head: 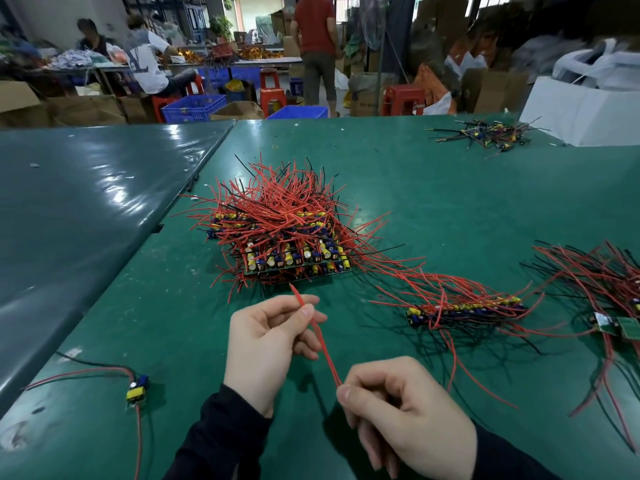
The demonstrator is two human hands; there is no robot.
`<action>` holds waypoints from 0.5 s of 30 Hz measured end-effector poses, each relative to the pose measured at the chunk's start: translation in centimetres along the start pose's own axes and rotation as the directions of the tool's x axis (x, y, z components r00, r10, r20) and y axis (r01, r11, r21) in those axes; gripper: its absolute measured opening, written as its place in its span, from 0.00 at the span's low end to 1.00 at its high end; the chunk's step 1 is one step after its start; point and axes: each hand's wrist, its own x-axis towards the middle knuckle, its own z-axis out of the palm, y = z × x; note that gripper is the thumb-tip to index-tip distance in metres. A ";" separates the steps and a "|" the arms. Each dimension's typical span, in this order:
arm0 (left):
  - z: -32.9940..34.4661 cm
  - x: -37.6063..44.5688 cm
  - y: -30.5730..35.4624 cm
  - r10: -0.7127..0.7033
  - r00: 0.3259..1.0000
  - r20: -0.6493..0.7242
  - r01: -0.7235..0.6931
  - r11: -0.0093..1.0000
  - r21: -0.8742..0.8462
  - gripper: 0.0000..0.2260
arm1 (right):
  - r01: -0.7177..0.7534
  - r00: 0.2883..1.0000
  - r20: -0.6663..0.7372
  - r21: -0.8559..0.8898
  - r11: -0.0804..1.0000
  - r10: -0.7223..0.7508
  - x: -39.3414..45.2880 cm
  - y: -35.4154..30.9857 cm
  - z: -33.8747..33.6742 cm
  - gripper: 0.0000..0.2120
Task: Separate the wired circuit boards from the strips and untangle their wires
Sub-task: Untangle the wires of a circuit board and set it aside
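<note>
A red wire (pixel 323 344) runs taut between my two hands above the green table (pixel 450 188). My left hand (pixel 266 344) pinches its upper end between thumb and fingers. My right hand (pixel 398 410) pinches its lower end; whatever hangs below is hidden in my curled fingers. Just beyond lies a stack of board panels (pixel 287 244) buried under red and black wires. One strip of boards (pixel 464 311) with its wires lies to the right. A single separated board (pixel 138 389) with red and black leads sits at the near left.
More boards and wires (pixel 613 306) spread at the right edge. A small heap of wired parts (pixel 485 135) lies far right beside a white box (pixel 581 112). A second table (pixel 86 202) adjoins on the left. People work at benches behind.
</note>
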 end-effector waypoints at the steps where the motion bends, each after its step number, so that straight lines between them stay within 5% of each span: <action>1: -0.2 0.1 0.0 0.004 1.000 -0.008 -0.004 1.000 0.000 0.06 | -0.005 1.000 0.005 0.000 1.000 0.005 0.0 0.0 0.0 0.13; 15: -1.2 0.8 0.2 0.092 0.990 -0.107 -0.089 0.995 0.038 0.09 | 0.012 0.999 0.036 0.056 0.998 -0.014 -0.1 -0.6 0.0 0.13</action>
